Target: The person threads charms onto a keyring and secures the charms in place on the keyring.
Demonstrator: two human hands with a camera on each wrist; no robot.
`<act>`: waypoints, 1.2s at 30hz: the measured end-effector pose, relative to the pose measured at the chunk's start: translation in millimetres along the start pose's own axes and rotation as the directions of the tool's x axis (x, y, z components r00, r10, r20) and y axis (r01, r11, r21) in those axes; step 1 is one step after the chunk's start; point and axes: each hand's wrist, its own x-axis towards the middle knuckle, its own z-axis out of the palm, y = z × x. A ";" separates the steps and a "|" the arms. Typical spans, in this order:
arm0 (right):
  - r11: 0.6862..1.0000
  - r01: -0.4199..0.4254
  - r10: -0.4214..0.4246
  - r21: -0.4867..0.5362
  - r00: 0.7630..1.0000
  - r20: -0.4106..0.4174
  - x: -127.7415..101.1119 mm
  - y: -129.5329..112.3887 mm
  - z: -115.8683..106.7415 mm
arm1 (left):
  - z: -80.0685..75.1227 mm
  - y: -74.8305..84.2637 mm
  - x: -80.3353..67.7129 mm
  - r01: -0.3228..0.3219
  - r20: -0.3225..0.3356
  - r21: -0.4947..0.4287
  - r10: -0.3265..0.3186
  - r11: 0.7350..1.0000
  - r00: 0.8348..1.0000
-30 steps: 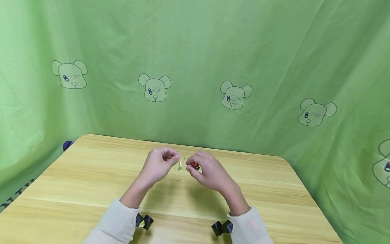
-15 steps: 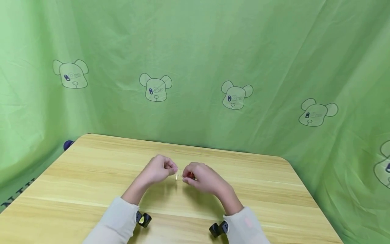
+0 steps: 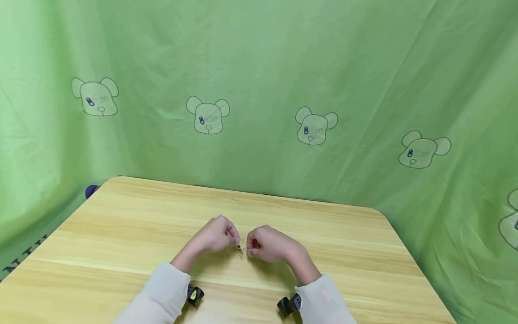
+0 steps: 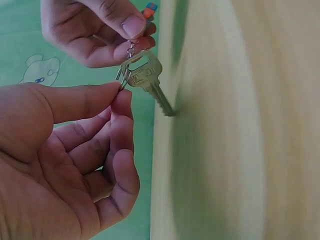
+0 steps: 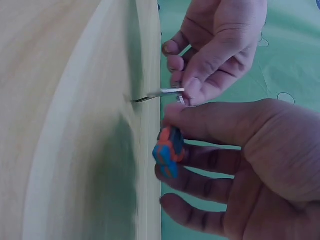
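Both hands meet low over mid-table. Left hand (image 4: 65,165) pinches the split ring (image 4: 123,80), thumb and forefinger clamped on it. Key (image 4: 148,80) hangs on the ring, tip touching the wooden table (image 3: 121,234). Right hand (image 5: 235,165) pinches the short chain above, fingers curled; orange-blue charm (image 5: 167,152) sits beneath them. Key looks threaded; whether fully seated, cannot tell. Green bear-print cloth (image 3: 283,67) backs the table.

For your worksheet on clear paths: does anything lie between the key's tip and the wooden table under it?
Nothing visible does. The key hangs from a ring pinched by the left hand, while the right hand pinches the small chain above it. Its tip points at bare table; whether it touches cannot be told.
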 end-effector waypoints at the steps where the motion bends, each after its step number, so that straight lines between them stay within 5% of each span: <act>1: 1.000 -0.007 0.007 -0.003 1.000 0.007 -0.4 0.2 -0.1 | 1.8 -0.6 0.4 -0.003 0.003 0.004 0.003 1.000 1.000; 16: 0.996 -0.081 0.083 -0.022 0.993 0.083 -3.8 4.6 1.0 | 20.4 -0.2 0.0 -0.021 0.013 0.082 0.020 0.996 1.000; 36: 0.992 -0.115 0.109 0.049 0.987 0.114 -4.5 8.2 3.0 | 25.3 7.6 -3.8 0.008 0.030 0.165 -0.013 0.986 0.999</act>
